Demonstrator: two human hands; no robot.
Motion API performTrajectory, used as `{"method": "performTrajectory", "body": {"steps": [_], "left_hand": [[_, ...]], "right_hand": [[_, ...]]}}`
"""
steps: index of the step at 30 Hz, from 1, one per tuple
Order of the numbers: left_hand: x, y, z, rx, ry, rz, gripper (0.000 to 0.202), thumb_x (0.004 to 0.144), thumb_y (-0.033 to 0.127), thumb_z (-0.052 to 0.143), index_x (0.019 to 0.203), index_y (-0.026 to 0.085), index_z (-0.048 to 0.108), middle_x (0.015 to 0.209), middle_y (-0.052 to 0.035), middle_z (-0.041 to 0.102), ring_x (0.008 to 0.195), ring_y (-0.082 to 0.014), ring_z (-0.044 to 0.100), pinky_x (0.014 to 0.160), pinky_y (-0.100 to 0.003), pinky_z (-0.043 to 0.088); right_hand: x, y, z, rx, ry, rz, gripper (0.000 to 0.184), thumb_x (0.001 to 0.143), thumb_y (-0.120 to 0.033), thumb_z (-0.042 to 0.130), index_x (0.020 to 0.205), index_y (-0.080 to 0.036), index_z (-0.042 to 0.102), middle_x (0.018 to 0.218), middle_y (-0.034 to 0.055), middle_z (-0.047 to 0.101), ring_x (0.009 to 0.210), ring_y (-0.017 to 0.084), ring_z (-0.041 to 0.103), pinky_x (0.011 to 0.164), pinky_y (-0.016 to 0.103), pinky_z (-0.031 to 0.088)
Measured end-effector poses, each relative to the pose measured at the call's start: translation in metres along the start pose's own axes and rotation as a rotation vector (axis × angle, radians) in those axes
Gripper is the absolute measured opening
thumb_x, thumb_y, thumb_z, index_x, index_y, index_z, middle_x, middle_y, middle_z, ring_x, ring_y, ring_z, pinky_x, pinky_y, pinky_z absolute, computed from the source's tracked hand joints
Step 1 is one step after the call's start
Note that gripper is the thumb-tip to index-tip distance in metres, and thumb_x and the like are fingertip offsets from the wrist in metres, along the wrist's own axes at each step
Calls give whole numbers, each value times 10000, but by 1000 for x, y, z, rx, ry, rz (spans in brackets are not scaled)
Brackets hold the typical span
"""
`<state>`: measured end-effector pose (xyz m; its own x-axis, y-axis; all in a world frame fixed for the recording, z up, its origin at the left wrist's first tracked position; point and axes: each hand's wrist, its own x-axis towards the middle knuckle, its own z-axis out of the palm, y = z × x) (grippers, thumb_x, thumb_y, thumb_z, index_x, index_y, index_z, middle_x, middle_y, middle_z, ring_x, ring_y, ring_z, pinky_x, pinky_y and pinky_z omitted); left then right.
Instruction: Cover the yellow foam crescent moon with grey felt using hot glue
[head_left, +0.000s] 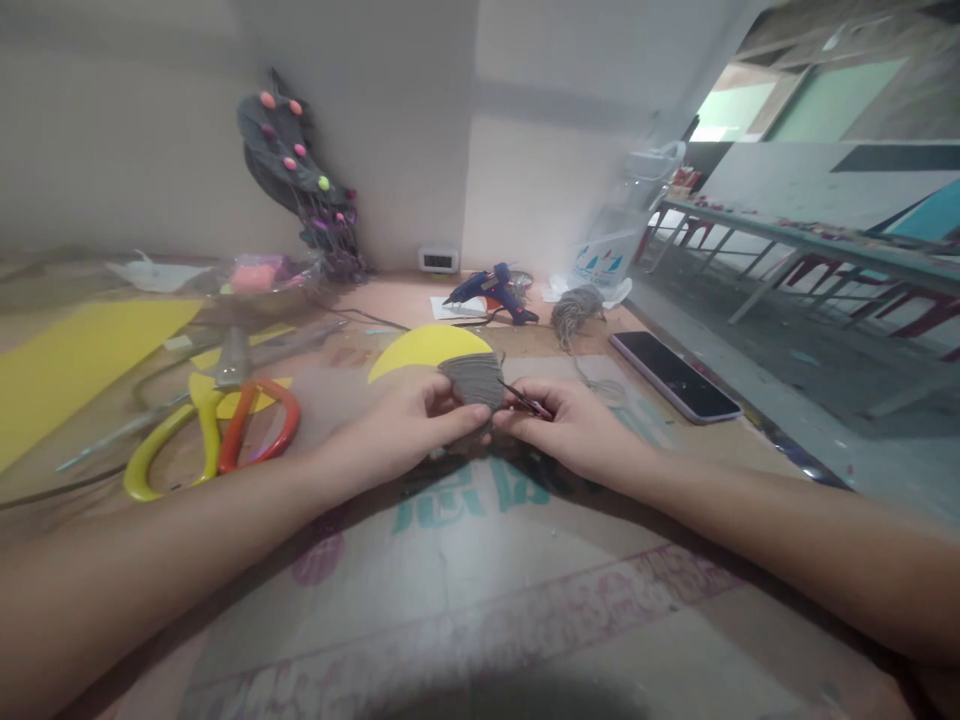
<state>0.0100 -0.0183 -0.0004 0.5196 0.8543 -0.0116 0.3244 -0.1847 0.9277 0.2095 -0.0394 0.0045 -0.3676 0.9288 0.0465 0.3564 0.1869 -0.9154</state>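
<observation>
A yellow paper disc (420, 349), partly wound with grey string (474, 378), sits between my two hands above the table. My left hand (409, 428) pinches the wound edge of the disc with thumb and fingers closed. My right hand (574, 428) is closed too, gripping a small dark red tool (525, 402) whose tip touches the string wrap. A loose strand of the grey string runs back to a bundle of the same string (574, 312) farther along the table.
Scissors with yellow and orange handles (217, 425) lie to the left, on yellow paper sheets (71, 365). A blue glue gun (495, 292), a dark phone (673, 375) near the right table edge and a grey felt piece with coloured beads (296, 175) against the wall.
</observation>
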Motion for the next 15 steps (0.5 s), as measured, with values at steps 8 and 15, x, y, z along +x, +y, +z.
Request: {"method": "performTrajectory", "body": {"steps": [8, 15], "left_hand": [[-2, 4, 0, -78, -59, 59, 289, 867, 435, 562, 771, 164, 592, 699, -13, 678, 598, -121, 576, 518, -225, 396], [-4, 0, 2, -80, -74, 15, 327, 864, 498, 552, 831, 174, 576, 754, -15, 673, 624, -124, 570, 510, -230, 378]], "right_hand": [[0, -1, 0, 116, -20, -10, 148, 796, -314, 611, 805, -167, 601, 716, -17, 596, 665, 115, 524, 629, 245, 400], [2, -7, -1, 75, 4, -5, 249, 782, -373, 634, 676, -173, 530, 590, -63, 447, 546, 78, 382, 538, 230, 320]]}}
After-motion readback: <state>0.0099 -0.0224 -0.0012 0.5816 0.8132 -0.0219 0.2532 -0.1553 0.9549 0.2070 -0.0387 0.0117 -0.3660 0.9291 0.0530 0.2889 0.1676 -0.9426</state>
